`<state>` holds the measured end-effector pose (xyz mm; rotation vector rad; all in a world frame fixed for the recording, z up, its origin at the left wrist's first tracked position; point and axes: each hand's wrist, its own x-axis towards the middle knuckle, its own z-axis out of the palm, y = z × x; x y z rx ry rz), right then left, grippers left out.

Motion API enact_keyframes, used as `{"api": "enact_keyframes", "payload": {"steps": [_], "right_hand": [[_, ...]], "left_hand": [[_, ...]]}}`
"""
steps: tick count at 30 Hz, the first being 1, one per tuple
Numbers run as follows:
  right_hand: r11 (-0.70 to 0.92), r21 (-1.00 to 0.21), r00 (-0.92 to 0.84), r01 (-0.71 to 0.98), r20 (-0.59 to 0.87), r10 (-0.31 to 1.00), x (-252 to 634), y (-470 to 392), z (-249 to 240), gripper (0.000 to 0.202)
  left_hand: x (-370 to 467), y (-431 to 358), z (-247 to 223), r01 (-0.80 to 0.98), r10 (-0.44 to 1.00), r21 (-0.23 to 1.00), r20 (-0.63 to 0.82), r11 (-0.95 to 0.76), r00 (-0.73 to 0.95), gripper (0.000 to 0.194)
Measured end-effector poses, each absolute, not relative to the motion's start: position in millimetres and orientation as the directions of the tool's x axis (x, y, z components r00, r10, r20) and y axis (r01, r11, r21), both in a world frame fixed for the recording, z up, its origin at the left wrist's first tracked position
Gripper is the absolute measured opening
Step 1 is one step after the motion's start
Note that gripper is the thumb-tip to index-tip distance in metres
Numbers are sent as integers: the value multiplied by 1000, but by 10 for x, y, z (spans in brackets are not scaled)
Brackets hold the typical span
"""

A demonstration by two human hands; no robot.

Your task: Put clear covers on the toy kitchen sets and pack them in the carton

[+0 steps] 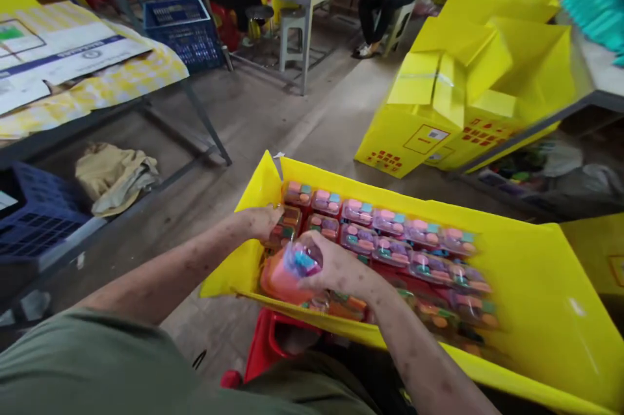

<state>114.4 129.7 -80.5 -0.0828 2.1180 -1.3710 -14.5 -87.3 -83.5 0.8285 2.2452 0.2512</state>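
A long yellow carton (526, 272) lies open before me, holding rows of small clear-topped plastic packs (358, 212) with pink, purple, teal and orange pieces inside. My right hand (336, 265) is closed around a pink-orange plastic pack (283, 278) near the carton's left end. That pack is tilted, its clear end with blue and purple contents toward my fingers. My left hand (263, 222) reaches over the left wall, fingers stretched out against a brownish-looking pack (287, 223) in the corner; its fingertips are partly hidden. Motion blurs the nearest packs.
A red plastic stool (260, 343) stands under the carton's near side. Open yellow cartons (414, 109) stand at right beside a table. At left are a cloth-covered table (97, 90) and blue crates (180, 31). Other people sit at tables farther back.
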Motion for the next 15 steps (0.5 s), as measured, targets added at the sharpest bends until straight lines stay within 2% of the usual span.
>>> {"api": "enact_keyframes", "payload": {"steps": [3, 5, 7, 9, 11, 13, 15], "right_hand": [[572, -791, -750, 218, -510, -420, 1170, 1152, -995, 75], [607, -771, -710, 191, -536, -457, 1140, 997, -1083, 75], [629, -750, -676, 203, -572, -464, 1094, 825, -1129, 87], [648, -727, -674, 227, -598, -435, 1089, 689, -1113, 104], [651, -724, -688, 228, -593, -418, 1178, 639, -1021, 109], [639, -742, -741, 202, -543, -395, 1389, 713, -853, 88], [637, -754, -830, 162, -454, -325, 1711, 920, -636, 65]], "left_hand": [[-171, -935, -538, 525, 711, 479, -502, 703, -493, 64], [-158, -897, -340, 573, 804, 572, -329, 587, -495, 59], [-137, -823, -188, 621, 834, 613, -118, 489, -539, 54], [-127, -751, -115, 652, 820, 602, -8, 461, -572, 54], [-139, -713, -133, 667, 851, 606, -33, 434, -524, 54], [-171, -722, -223, 659, 889, 626, -128, 416, -440, 49], [-199, -774, -332, 640, 879, 615, -216, 460, -425, 44]]}}
